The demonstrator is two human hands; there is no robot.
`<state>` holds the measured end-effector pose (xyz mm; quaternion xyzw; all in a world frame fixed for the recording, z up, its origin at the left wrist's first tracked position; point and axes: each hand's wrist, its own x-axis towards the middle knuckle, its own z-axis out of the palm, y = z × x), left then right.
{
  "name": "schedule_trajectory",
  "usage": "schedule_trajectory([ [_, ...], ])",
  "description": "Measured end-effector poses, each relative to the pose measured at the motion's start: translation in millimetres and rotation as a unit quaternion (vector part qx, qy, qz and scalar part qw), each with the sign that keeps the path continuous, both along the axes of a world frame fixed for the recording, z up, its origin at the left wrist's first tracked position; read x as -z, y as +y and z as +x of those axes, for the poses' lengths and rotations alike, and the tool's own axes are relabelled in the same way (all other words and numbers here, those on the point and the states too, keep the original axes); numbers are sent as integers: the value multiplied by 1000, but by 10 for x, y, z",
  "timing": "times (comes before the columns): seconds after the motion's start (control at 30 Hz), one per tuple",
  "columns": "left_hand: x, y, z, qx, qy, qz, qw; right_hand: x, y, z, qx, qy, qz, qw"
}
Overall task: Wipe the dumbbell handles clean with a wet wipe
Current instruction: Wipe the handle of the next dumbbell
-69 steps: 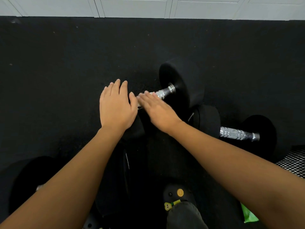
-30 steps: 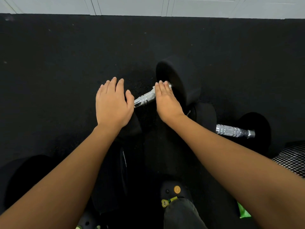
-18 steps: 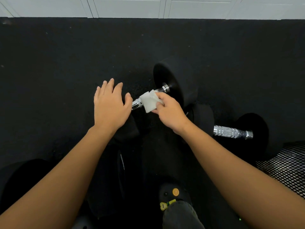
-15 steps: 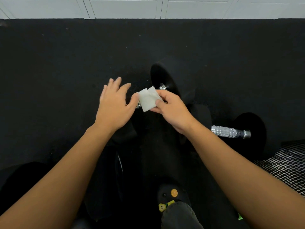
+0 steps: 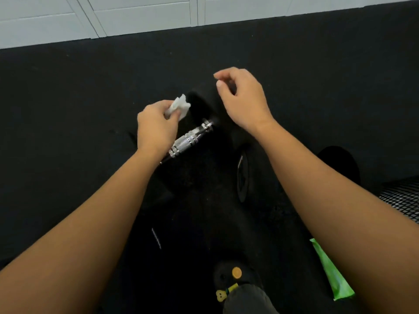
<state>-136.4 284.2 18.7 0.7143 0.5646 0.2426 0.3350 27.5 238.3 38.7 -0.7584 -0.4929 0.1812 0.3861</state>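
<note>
A black dumbbell lies on the dark floor, its knurled chrome handle (image 5: pixel 189 140) running diagonally from my left wrist up to the far weight head (image 5: pixel 204 105). My left hand (image 5: pixel 156 125) hovers just above the handle's near part and pinches a crumpled white wet wipe (image 5: pixel 179 106) between thumb and fingers. My right hand (image 5: pixel 242 98) floats above the far weight head with loosely curled fingers and nothing in it. A second dumbbell sits to the right; its near head (image 5: pixel 243 175) and far head (image 5: pixel 340 164) show, its handle is hidden by my right forearm.
A green wipe packet (image 5: pixel 332 270) lies on the floor at lower right. A black mesh object (image 5: pixel 402 200) sits at the right edge. My black shoe with yellow charms (image 5: pixel 231 284) is at the bottom. White panels (image 5: pixel 136 17) border the black floor at the back.
The wipe has passed from my right hand to my left hand. My right hand has let go and lifted away to the upper right. The handle is now uncovered.
</note>
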Motion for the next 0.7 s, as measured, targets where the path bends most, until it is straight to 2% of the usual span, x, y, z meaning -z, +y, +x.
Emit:
schedule_trajectory([
  [0.07, 147, 50, 40, 69, 107, 16, 992, 146, 84, 41, -30, -58, -28, 997],
  [0.13, 252, 18, 111, 152, 196, -24, 968, 264, 105, 9, -62, -83, -73, 992],
  [0.17, 282, -10, 148, 184, 212, -47, 959, 309, 101, -12, -64, -90, -86, 990],
  [0.3, 271, -41, 288, 200, 187, -108, 956, 386, 96, -81, -30, -153, -61, 986],
  [0.4, 243, 73, 360, 207, 201, -149, 946, 447, 115, -126, -4, -195, -31, 980],
  [0.6, 290, 200, 262, 190, 213, -208, 936, 488, 119, -133, 12, -213, 0, 977],
  [0.7, 246, 85, 167, 156, 254, -195, 934, 506, 122, -149, 19, -212, 12, 977],
])
